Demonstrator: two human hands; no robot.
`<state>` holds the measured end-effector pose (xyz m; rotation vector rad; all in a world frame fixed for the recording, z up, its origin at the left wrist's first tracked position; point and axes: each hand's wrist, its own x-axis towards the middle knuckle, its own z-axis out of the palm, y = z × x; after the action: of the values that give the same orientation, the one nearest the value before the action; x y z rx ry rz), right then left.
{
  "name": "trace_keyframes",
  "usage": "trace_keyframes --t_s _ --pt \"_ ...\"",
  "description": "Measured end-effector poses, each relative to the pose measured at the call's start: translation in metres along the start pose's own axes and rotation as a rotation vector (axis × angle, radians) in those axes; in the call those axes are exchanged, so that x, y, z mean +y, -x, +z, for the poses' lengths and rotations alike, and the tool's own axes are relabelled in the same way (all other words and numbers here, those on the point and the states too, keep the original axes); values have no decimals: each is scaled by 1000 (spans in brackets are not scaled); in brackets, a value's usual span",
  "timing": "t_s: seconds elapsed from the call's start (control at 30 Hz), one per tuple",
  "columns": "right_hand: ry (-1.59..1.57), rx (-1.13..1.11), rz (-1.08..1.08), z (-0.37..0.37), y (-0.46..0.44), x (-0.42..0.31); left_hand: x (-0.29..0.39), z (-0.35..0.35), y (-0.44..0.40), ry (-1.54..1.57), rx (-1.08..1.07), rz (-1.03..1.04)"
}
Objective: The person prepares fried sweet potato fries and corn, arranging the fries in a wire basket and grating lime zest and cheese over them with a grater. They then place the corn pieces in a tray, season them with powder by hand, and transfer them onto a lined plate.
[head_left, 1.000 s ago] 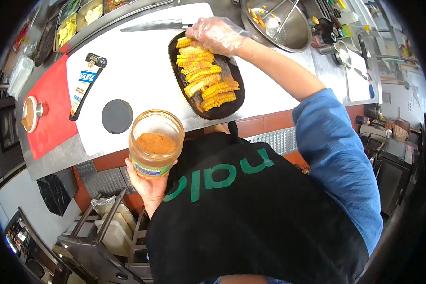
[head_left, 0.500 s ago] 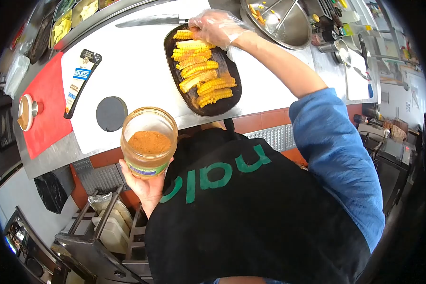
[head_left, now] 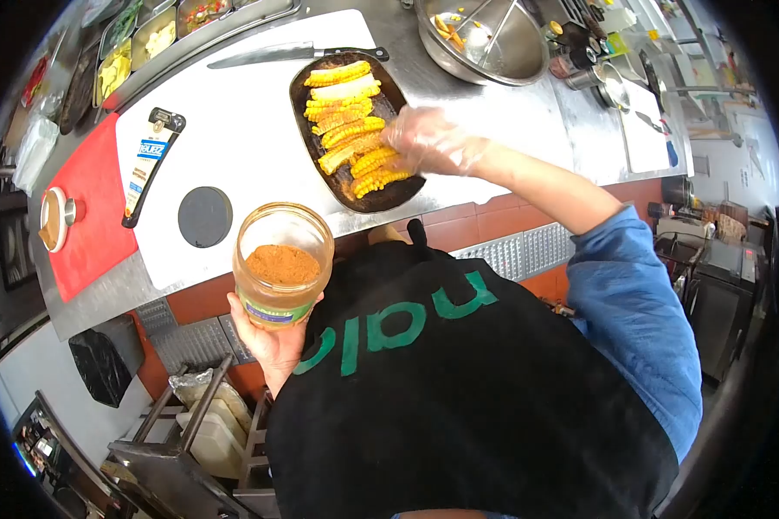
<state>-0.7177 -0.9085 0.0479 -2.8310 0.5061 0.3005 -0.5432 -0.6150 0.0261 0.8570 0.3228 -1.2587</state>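
My left hand [head_left: 273,346] is wrapped round a glass jar [head_left: 283,253], open at the top and part filled with orange-brown powder [head_left: 283,265]. A dark oval dish [head_left: 389,201] on the white cutting board [head_left: 260,164] bears a row of corn strips [head_left: 351,119], some dusted with the powder. Over the dish's right edge is my right hand [head_left: 433,141] in a clear plastic glove, close to the lower strips. Motion blurs its fingers, so whether they pinch anything is unclear. A black round lid [head_left: 205,216] lies left of the jar.
A knife [head_left: 294,54] lies behind the dish, its handle by the far rim. A labelled packet [head_left: 151,164] rests at the board's left, beside a red mat [head_left: 86,208]. One metal bowl [head_left: 485,43] stands at back right; food trays [head_left: 182,30] line the back left.
My right hand has come from the far end of the dish towards its near right side. The left hand still holds the jar. The view has shifted slightly.
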Motion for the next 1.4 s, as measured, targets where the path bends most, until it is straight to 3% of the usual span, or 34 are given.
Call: trace_keyframes --t_s 0.1,0.23,0.33,0.43,0.5,0.57,0.63,0.67,0.7,0.77,0.8,0.97,1.07,1.23,1.33,1.4 --pt "-105 118 64 14 5 -3 -1 -1 0 1 -28 -22" --pt "-294 105 166 -4 12 -10 1 2 4 4 -33 -1" --pt "-202 143 51 6 -12 -11 0 0 5 2 -26 -20" --pt "-152 112 110 0 -36 -8 -2 3 10 9 11 0" --pt "-113 188 31 6 -41 8 -4 -6 11 20 4 20" --pt "-161 623 -173 9 -51 27 -8 -10 12 39 6 36" --pt "55 637 51 -9 -74 34 -11 -11 14 46 30 36" --pt "-6 459 220 -33 -81 24 -12 -13 15 50 37 39" --pt "-7 457 213 -30 -87 23 -14 -16 15 56 49 30" --pt "113 203 138 -21 -100 30 -15 -17 17 62 64 21" --pt "-23 83 178 -24 -107 36 -15 -15 18 71 78 25" --pt "-232 124 184 -41 -108 53 -16 -15 16 75 94 43" --pt "-402 212 329 -49 -82 57 -14 -15 12 72 66 33" --pt "163 -56 370 -37 -22 6 -5 -8 -1 60 -22 -12" --pt "385 63 111 11 1 -7 2 -14 -15 63 -125 -82" --pt "344 112 103 15 9 -12 7 -15 -20 58 -156 -122"
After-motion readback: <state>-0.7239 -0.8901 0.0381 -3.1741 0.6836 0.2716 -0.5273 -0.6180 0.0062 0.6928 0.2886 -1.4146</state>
